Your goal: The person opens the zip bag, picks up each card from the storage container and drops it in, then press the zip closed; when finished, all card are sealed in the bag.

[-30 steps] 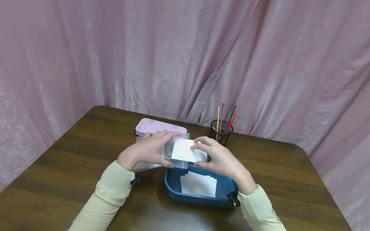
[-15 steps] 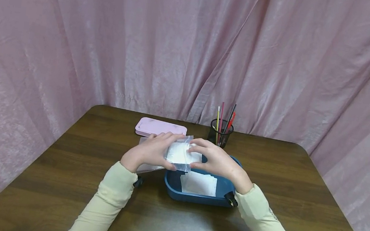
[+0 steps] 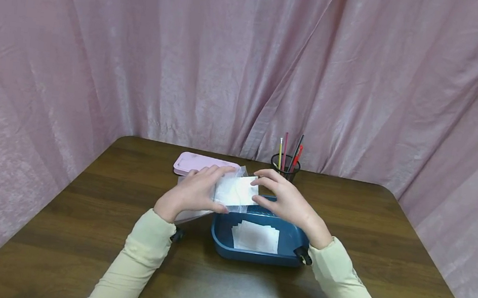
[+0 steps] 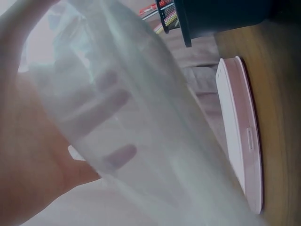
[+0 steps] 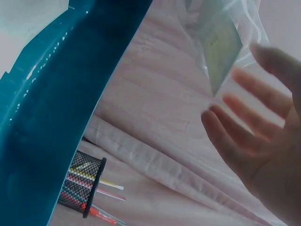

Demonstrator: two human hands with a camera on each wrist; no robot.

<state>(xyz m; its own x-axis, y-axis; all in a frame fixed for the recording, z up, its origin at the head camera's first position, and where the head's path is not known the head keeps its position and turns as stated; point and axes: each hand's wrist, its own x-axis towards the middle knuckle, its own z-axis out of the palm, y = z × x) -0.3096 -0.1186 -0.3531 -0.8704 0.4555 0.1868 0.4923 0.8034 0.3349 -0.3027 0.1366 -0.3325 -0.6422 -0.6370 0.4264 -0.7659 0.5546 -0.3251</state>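
Observation:
My left hand (image 3: 195,191) pinches a clear plastic bag (image 3: 238,209) between thumb and fingers, above the back of a blue tray (image 3: 293,240). A white card or piece of paper (image 3: 237,191) lies mostly inside the bag, its right end sticking out. In the left wrist view the bag (image 4: 155,136) covers much of the scene, and fingers show dimly through it. My right hand (image 3: 286,199) is beside the card's right end, fingers spread. A small gap separates its fingertips from the card (image 5: 223,49) in the right wrist view.
Several white paper pieces (image 3: 256,238) lie in the tray. Behind my left hand rests a pink case (image 3: 203,164). A black mesh cup (image 3: 290,175) with pencils and pens stands at the back. Whitish flat material (image 3: 188,216) lies partly hidden under my left hand.
The card has slid left, deeper into the bag. My right hand, which was gripping the card, has come off it and drawn slightly right. The left hand keeps its hold.

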